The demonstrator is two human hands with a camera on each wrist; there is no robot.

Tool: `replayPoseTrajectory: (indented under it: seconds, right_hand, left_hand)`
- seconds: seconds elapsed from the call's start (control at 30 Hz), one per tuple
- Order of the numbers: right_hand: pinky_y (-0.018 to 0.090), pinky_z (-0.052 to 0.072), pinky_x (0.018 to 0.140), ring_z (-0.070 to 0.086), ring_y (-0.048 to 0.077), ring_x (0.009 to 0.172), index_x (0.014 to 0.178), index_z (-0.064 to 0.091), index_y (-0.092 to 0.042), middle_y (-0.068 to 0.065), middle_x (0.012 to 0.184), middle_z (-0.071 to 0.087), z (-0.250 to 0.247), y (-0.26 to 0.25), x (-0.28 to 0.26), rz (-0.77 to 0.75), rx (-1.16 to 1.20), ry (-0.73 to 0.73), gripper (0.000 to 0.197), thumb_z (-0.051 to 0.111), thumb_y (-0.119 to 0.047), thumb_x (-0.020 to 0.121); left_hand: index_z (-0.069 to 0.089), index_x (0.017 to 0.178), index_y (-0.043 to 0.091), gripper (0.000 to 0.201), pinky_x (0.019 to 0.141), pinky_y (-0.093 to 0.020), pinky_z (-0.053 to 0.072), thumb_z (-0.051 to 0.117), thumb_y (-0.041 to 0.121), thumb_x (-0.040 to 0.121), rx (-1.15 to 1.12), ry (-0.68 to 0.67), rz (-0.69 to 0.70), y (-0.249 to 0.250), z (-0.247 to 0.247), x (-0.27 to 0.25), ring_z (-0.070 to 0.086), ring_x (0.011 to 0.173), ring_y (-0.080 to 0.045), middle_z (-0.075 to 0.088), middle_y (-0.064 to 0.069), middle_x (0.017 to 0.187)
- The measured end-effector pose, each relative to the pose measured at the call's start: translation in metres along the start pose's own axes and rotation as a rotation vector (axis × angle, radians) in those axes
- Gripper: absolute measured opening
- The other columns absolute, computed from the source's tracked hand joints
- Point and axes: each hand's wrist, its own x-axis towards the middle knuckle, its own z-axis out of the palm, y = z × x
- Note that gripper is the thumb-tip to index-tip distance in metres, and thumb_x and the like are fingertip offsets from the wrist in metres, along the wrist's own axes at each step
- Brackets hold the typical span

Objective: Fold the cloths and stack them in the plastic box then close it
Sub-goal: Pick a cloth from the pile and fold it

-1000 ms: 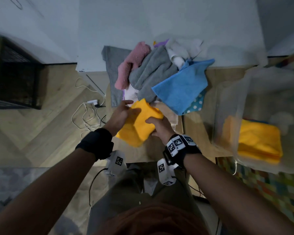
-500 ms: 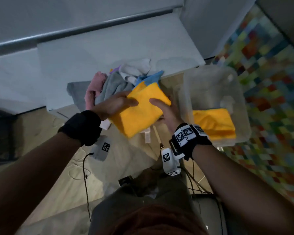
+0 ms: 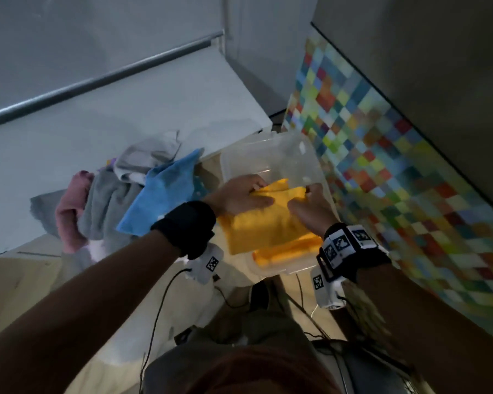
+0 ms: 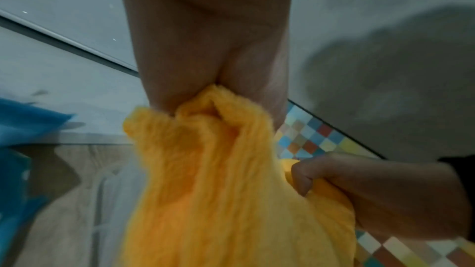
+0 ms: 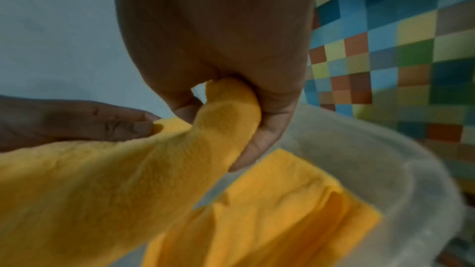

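two hands hold one folded yellow cloth [image 3: 261,228] over the clear plastic box [image 3: 268,155] at the centre of the head view. the left hand [image 3: 241,194] pinches the cloth's far left edge; the right hand [image 3: 310,207] has fingers and thumb curled round its far right edge. one more folded yellow cloth [image 3: 285,253] already lies inside the box, under the held one. at centre left, a loose pile waits: one blue cloth [image 3: 160,200], one grey cloth [image 3: 106,203], one pink cloth [image 3: 71,211].
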Motion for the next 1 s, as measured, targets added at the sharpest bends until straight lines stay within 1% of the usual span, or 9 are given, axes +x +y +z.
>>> replayPoseTrajectory:
  seconds: [0.1, 0.2, 0.27, 0.43, 0.5, 0.6, 0.73, 0.9, 1.0]
  right_hand:
    - [0.044, 0.049, 0.080, 0.052, 0.027, 0.085, 0.123, 0.033, -0.015, -0.002, 0.084, 0.044, -0.012, 0.024, 0.015, -0.035, -0.132, -0.015, 0.049, 0.061, -0.012, 0.083]
    - [0.032, 0.042, 0.060, 0.049, 0.019, 0.071, 0.128, 0.029, -0.019, -0.001, 0.082, 0.043, -0.015, 0.038, 0.023, -0.037, -0.242, -0.081, 0.056, 0.061, -0.009, 0.083]
    - [0.032, 0.040, 0.054, 0.054, 0.024, 0.070, 0.131, 0.025, -0.022, 0.004, 0.081, 0.049, -0.014, 0.043, 0.027, -0.036, -0.331, -0.159, 0.059, 0.059, -0.011, 0.084]
    - [0.047, 0.049, 0.077, 0.057, 0.037, 0.095, 0.127, 0.032, -0.022, 0.012, 0.112, 0.047, -0.009, 0.044, 0.032, -0.060, -0.498, -0.142, 0.048, 0.049, -0.007, 0.085]
    - [0.047, 0.049, 0.079, 0.057, 0.039, 0.098, 0.126, 0.034, -0.018, 0.015, 0.120, 0.046, -0.007, 0.048, 0.035, -0.095, -0.571, -0.110, 0.044, 0.045, -0.004, 0.087]
    - [0.049, 0.050, 0.085, 0.056, 0.043, 0.106, 0.138, 0.033, -0.014, 0.020, 0.135, 0.038, -0.003, 0.055, 0.040, -0.111, -0.673, -0.144, 0.051, 0.044, -0.005, 0.089]
    - [0.047, 0.047, 0.092, 0.044, 0.042, 0.125, 0.144, 0.029, -0.015, 0.021, 0.149, 0.023, 0.002, 0.060, 0.034, -0.144, -0.861, -0.113, 0.050, 0.040, -0.010, 0.096]
    - [0.040, 0.043, 0.087, 0.047, 0.035, 0.111, 0.127, 0.046, -0.011, 0.017, 0.133, 0.041, 0.002, 0.064, 0.022, -0.425, -1.110, 0.111, 0.038, 0.038, -0.007, 0.090]
    - [0.042, 0.043, 0.089, 0.054, 0.033, 0.109, 0.121, 0.050, -0.014, 0.011, 0.125, 0.051, -0.002, 0.073, 0.025, -0.414, -1.043, -0.024, 0.028, 0.039, -0.010, 0.096]
  left_hand:
    - [0.050, 0.129, 0.027, 0.050, 0.085, -0.026, 0.040, 0.066, 0.047, 0.086, 0.057, -0.067, -0.038, 0.003, 0.028, 0.026, 0.055, 0.108, -0.019, 0.056, 0.001, 0.119]
    - [0.041, 0.139, 0.022, 0.055, 0.085, -0.028, 0.042, 0.062, 0.038, 0.091, 0.111, -0.121, -0.088, 0.003, 0.051, 0.038, 0.056, 0.107, -0.025, 0.056, -0.007, 0.120]
    - [0.038, 0.139, 0.022, 0.056, 0.087, -0.032, 0.046, 0.062, 0.034, 0.090, 0.120, -0.132, -0.115, 0.001, 0.061, 0.042, 0.058, 0.106, -0.029, 0.059, -0.013, 0.122]
    - [0.039, 0.136, 0.022, 0.053, 0.085, -0.034, 0.047, 0.063, 0.033, 0.090, 0.145, -0.099, -0.087, 0.002, 0.069, 0.043, 0.060, 0.104, -0.031, 0.062, -0.013, 0.117]
    - [0.034, 0.139, 0.023, 0.069, 0.082, -0.030, 0.044, 0.069, 0.044, 0.084, 0.212, -0.123, -0.090, 0.005, 0.065, 0.041, 0.061, 0.107, -0.031, 0.063, -0.012, 0.117]
    - [0.010, 0.150, 0.025, 0.111, 0.096, -0.036, 0.042, 0.084, 0.045, 0.069, 0.289, -0.351, -0.149, 0.009, 0.051, 0.038, 0.054, 0.121, -0.031, 0.054, -0.012, 0.134]
    - [0.007, 0.149, 0.025, 0.118, 0.093, -0.041, 0.045, 0.088, 0.028, 0.063, 0.421, -0.358, -0.108, 0.008, 0.050, 0.034, 0.056, 0.116, -0.033, 0.057, -0.015, 0.128]
    - [0.015, 0.148, 0.022, 0.113, 0.084, -0.047, 0.052, 0.087, 0.026, 0.061, 0.536, -0.218, -0.008, 0.003, 0.082, 0.025, 0.060, 0.107, -0.034, 0.050, -0.013, 0.127]
    - [0.022, 0.145, 0.021, 0.106, 0.080, -0.044, 0.051, 0.086, 0.028, 0.060, 0.706, -0.140, 0.058, 0.001, 0.090, 0.023, 0.053, 0.108, -0.034, 0.039, -0.014, 0.128]
